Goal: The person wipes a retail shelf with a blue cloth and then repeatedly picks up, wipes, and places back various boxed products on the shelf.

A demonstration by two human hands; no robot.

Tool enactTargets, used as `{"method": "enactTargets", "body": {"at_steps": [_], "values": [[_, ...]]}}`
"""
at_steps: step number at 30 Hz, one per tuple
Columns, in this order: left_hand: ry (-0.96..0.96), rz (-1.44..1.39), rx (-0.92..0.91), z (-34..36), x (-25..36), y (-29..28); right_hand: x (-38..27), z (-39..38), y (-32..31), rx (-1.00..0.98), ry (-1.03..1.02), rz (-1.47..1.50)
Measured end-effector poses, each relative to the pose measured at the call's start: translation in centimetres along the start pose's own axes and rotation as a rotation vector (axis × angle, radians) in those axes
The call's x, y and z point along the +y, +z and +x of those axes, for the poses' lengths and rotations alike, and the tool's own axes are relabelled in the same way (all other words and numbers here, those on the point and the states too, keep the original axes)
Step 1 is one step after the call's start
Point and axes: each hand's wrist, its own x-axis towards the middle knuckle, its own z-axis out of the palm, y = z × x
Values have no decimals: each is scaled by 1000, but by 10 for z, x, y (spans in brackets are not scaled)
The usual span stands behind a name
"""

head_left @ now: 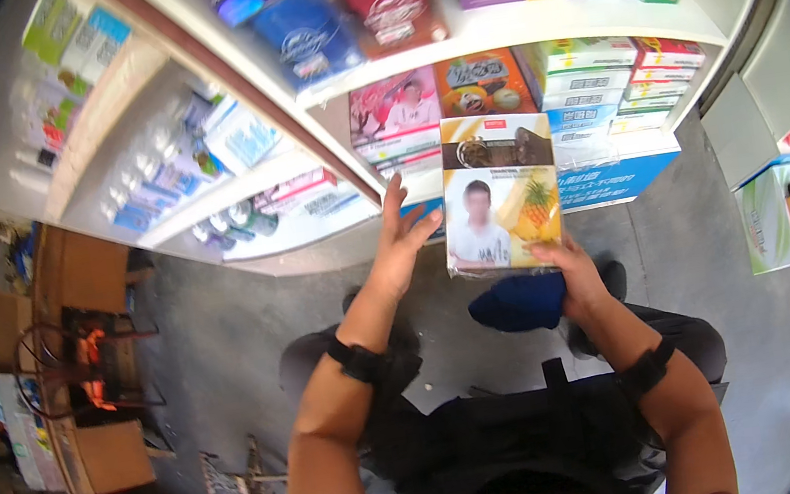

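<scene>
My right hand [575, 272] grips the lower right corner of a flat yellow, brown and white box [515, 154] wrapped in clear film, its thumb on the front. The box stands tilted, printed with a pineapple and a person. Below its lower edge a dark blue cloth [519, 303] bunches against my right hand; whether the fingers hold it too is hidden. Left of the box my left hand [399, 236] is open, fingers spread, apart from it. Behind the box, the low shelf bears a pink box [393, 106] and an orange box [483, 83].
White shelving [527, 34] spans the front, with blue packs [305, 37], red packs [389, 5] and stacked small boxes [589, 83]. Bottles [153, 175] line the left shelves. Open cartons [779, 213] stand on the floor at right; a chair [93, 360] stands at left.
</scene>
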Motion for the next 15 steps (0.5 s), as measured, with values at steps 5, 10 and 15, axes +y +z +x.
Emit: {"method": "enactTargets", "body": {"at_steps": [5,10,15], "values": [[279,7,-208,-5,13,-8,10,-32,7,-157,152,-153],[170,-230,-59,-19,21,-21,23,-27,19,-240,292,-341],[146,-282,37,-31,19,-37,12,-10,24,-326,396,-739]]}}
